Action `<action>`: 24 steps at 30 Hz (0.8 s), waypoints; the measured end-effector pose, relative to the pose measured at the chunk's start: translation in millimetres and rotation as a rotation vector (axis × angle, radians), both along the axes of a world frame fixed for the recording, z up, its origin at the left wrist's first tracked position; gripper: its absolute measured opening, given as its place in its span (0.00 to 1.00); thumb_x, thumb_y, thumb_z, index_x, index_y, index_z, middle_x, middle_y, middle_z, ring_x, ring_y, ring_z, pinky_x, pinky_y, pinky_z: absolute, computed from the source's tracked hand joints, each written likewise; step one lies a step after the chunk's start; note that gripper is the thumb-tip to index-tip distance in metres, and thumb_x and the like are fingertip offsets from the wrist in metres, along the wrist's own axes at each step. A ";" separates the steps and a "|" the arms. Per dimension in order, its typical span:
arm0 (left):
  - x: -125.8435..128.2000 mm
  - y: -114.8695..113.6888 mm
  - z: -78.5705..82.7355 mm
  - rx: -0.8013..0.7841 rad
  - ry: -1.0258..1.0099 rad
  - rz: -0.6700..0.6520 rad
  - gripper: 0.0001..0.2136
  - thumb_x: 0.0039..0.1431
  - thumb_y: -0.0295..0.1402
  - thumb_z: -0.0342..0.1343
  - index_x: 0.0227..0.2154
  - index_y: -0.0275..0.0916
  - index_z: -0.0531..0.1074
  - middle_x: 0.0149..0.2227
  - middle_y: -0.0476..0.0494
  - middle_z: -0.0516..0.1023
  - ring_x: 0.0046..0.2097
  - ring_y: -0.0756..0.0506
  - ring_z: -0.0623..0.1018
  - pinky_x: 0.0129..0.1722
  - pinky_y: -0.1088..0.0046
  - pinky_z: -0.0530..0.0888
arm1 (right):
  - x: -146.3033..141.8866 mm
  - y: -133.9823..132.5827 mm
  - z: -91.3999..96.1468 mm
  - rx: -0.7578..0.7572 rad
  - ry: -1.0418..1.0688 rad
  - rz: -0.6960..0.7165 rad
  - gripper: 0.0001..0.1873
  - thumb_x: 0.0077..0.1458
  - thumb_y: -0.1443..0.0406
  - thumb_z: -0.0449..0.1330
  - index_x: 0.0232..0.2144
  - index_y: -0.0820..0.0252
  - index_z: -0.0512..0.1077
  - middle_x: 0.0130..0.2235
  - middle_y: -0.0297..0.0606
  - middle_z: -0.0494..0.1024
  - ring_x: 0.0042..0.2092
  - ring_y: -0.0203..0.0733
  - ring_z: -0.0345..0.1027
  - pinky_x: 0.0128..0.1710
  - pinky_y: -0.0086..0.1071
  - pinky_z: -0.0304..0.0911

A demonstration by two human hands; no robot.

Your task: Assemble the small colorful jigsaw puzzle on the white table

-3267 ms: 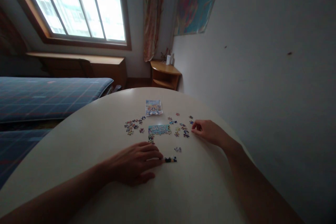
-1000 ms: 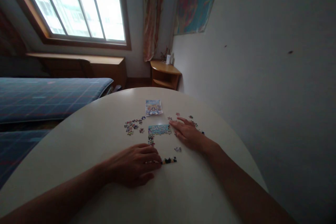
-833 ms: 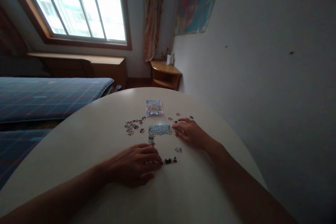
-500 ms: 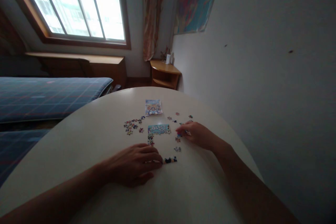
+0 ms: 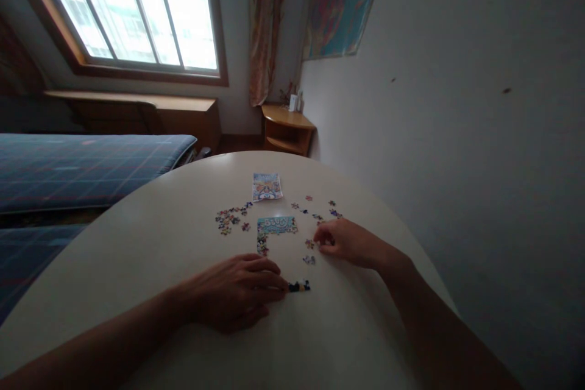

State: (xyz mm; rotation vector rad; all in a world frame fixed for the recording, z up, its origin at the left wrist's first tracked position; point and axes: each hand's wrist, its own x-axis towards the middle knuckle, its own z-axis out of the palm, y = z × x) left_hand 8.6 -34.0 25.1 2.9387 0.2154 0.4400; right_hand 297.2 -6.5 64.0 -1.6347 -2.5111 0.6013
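My left hand [image 5: 242, 292] lies palm down on the near part of the table, fingers stretched out. Its fingertips touch the left end of a joined strip of jigsaw pieces [image 5: 300, 286], partly covering it. My right hand [image 5: 342, 241] is at the right, its fingers curled together low over loose pieces; whatever is in them is hidden. Just left of those fingertips lies a loose piece [image 5: 309, 244], with a pale grey piece [image 5: 309, 260] nearer me. Between the hands and farther off is a joined puzzle section [image 5: 276, 225], lettered "BLUEY", with a column running down its left side.
A pile of loose pieces [image 5: 226, 220] lies to the left. Several more pieces [image 5: 317, 217] are scattered at the right. A printed picture sheet [image 5: 267, 187] rests behind the puzzle on the round white table [image 5: 183, 213]. A plaid mattress [image 5: 91, 164] stands beyond the table's left edge.
My right hand has shifted slightly right and nearer, uncovering pieces behind it. The blue piece under its fingertips no longer shows there. The strip at my left hand has slid slightly toward me and right.
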 end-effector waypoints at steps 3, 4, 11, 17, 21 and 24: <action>-0.1 0.2 -1.1 -0.005 0.013 -0.005 0.15 0.64 0.30 0.51 0.53 0.39 0.68 0.55 0.43 0.76 0.55 0.42 0.73 0.58 0.62 0.68 | -3.3 -4.2 0.6 0.002 -0.017 -0.012 0.10 0.51 0.72 0.62 0.37 0.59 0.79 0.37 0.39 0.80 0.36 0.40 0.72 0.37 0.30 0.63; -0.2 0.4 -1.5 -0.005 0.016 -0.006 0.15 0.64 0.31 0.51 0.53 0.38 0.68 0.55 0.43 0.76 0.55 0.42 0.73 0.58 0.62 0.68 | -3.2 -4.9 -0.3 0.014 -0.037 -0.018 0.09 0.51 0.71 0.62 0.36 0.59 0.78 0.38 0.40 0.80 0.38 0.41 0.72 0.37 0.31 0.63; -0.3 0.4 -2.0 -0.010 -0.007 -0.014 0.15 0.65 0.31 0.50 0.53 0.38 0.68 0.55 0.43 0.76 0.55 0.41 0.73 0.58 0.61 0.68 | 0.9 -7.5 -5.2 0.025 -0.126 -0.029 0.03 0.54 0.66 0.64 0.34 0.59 0.75 0.40 0.42 0.78 0.41 0.44 0.71 0.39 0.33 0.62; -0.1 1.6 -1.3 0.001 0.000 -0.008 0.15 0.65 0.31 0.50 0.53 0.39 0.68 0.55 0.42 0.76 0.55 0.41 0.73 0.57 0.61 0.69 | -3.6 -11.9 1.0 -0.023 -0.075 -0.065 0.05 0.54 0.68 0.63 0.36 0.59 0.75 0.34 0.38 0.79 0.34 0.40 0.70 0.32 0.31 0.60; 1.3 2.0 -0.9 0.014 -0.012 -0.002 0.15 0.64 0.31 0.50 0.52 0.38 0.68 0.54 0.41 0.77 0.54 0.41 0.74 0.56 0.61 0.70 | -14.8 -11.3 1.8 -0.057 0.146 -0.036 0.05 0.55 0.66 0.63 0.35 0.59 0.78 0.33 0.37 0.81 0.33 0.37 0.73 0.34 0.30 0.63; 1.3 2.2 -1.7 0.019 -0.010 0.007 0.15 0.64 0.31 0.51 0.53 0.37 0.68 0.54 0.41 0.77 0.54 0.40 0.74 0.56 0.60 0.70 | -27.9 -12.4 -1.8 -0.146 0.310 -0.043 0.05 0.54 0.65 0.64 0.32 0.61 0.79 0.31 0.36 0.81 0.31 0.36 0.73 0.33 0.28 0.65</action>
